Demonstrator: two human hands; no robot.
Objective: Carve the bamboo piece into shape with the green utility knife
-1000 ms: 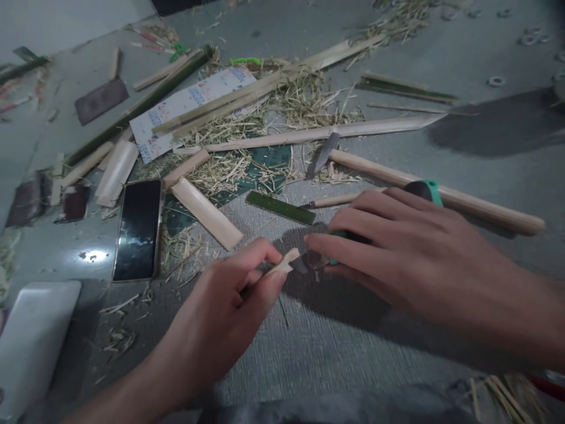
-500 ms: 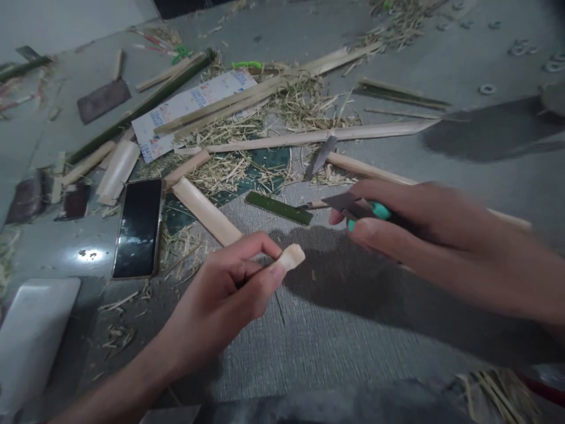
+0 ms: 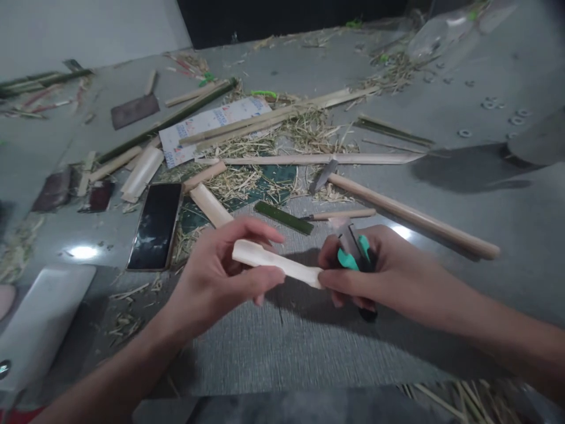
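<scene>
A pale, carved bamboo piece (image 3: 278,263) is held over the grey mat between both hands. My left hand (image 3: 229,265) pinches its wider left part between thumb and fingers. The thumb and a finger of my right hand (image 3: 362,271) grip its narrow right end. That same hand also holds a knife (image 3: 353,244) with a teal and black handle, its blade pointing up and away. Behind the hands lie a green bamboo strip (image 3: 283,217) and a thin wooden-handled tool (image 3: 344,214).
A hammer (image 3: 410,215) lies right of centre. On the left are a phone (image 3: 155,227) and a white device (image 3: 50,321). Shavings (image 3: 304,132), long bamboo strips (image 3: 273,121) and a printed sheet (image 3: 176,141) lie behind; metal washers (image 3: 516,121) are at the right.
My right hand has moved left and down with the knife and now grips one end of the bamboo piece. The piece is turned and shows more of its length. The camera view has shifted.
</scene>
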